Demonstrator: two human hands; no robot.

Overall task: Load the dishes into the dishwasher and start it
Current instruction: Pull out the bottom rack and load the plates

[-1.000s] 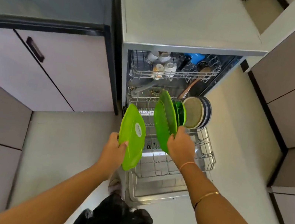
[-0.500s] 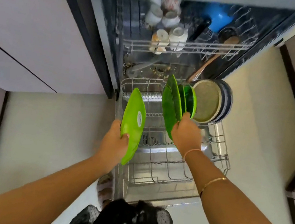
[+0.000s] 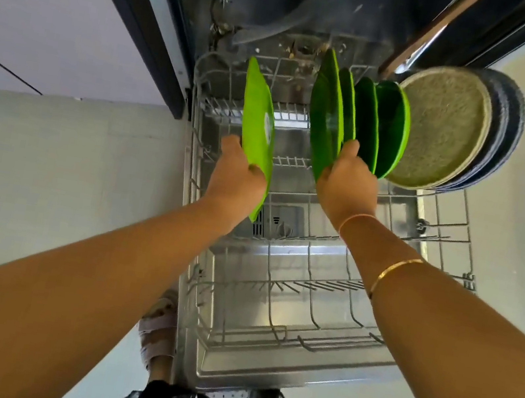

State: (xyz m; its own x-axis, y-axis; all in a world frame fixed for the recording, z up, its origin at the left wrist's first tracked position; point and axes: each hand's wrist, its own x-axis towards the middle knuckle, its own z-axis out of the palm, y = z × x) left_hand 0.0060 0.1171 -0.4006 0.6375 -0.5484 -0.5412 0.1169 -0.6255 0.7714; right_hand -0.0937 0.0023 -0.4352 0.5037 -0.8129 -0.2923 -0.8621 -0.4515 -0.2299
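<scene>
The dishwasher's lower rack (image 3: 314,297) is pulled out over the open door. My left hand (image 3: 236,179) grips a light green plate (image 3: 258,128) on edge, above the rack's left side. My right hand (image 3: 347,181) holds a dark green plate (image 3: 324,122) upright at the front of a row of green plates (image 3: 377,124) standing in the rack. Behind that row stand a beige plate (image 3: 439,131) and dark blue plates (image 3: 504,135).
Grey cabinet fronts (image 3: 60,8) lie to the left and a pale floor (image 3: 52,156) runs on both sides of the door. The near half of the rack holds only bare wire tines. My sandalled foot (image 3: 159,331) is beside the door's left edge.
The view has moved down and closer to the lower rack; the upper rack has left the frame. Both hands have reached further in, still holding their plates.
</scene>
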